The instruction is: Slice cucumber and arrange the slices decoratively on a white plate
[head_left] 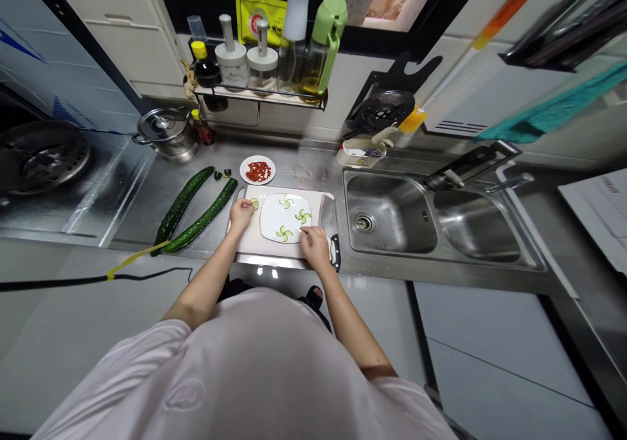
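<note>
My left hand (241, 215) is over the left part of the pale cutting board (249, 241), its fingers pinched at a small green cucumber slice (255, 203). A white square plate (268, 215) lies on the board and bears three pinwheels of cucumber pieces: a top one (286, 200), a right one (303, 216) and a lower one (284, 233). At the plate's lower right corner is my right hand (316, 247), thumb and finger closed together; whether something is between them I cannot make out. A wide-bladed knife (328, 215) with a black handle lies along the board's right side.
Two long cucumbers (183, 198) and small cut ends (222, 174) lie left of the board. Behind it stands a small plate (243, 174) of chopped red pieces. A lidded pot (169, 136) is at back left, a double sink (392, 211) at right, a condiment rack (259, 94) above.
</note>
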`<state>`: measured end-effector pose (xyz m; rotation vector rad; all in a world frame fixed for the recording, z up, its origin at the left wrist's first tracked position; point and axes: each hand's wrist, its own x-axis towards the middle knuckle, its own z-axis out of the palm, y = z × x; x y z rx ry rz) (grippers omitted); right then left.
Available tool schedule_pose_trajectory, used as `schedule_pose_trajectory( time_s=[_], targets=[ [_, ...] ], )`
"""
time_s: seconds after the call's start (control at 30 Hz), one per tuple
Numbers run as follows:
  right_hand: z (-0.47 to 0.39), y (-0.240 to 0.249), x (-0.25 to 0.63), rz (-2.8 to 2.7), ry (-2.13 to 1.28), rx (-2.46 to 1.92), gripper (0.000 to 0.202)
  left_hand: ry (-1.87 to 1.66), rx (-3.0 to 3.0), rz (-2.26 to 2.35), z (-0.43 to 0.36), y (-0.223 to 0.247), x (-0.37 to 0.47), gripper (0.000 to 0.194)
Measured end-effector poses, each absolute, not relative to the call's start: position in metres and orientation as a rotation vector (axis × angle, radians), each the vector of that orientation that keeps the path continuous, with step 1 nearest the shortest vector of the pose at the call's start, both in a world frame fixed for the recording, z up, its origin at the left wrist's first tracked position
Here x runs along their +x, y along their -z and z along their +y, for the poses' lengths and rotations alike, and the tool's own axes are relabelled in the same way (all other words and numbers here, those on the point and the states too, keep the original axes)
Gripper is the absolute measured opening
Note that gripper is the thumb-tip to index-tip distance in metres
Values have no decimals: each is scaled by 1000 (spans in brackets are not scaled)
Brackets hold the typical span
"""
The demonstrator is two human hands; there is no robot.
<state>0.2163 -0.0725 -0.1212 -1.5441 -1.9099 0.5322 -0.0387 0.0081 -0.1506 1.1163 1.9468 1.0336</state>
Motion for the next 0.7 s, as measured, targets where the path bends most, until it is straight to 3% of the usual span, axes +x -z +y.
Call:
schedule_pose_trajectory(
  time_s=[0.1, 0.3, 0.5, 0.7],
  targets=[
    [-58, 108, 204, -1905, -541, -1456, 28, -1186, 1005, 1602, 4, 141, -39, 21],
    [-28, 74, 168, -2002, -622, -1296, 30, -1131, 1232, 1283, -10, 99, -28, 26],
    [-17, 67, 153, -2102, -653, -1231, 17, -1111, 1456, 1202, -19, 76, -19, 27],
    [-14, 72, 156, -2044, -698, -1222, 16, -1146, 1098, 1339, -23, 86, -21, 34]
  ],
)
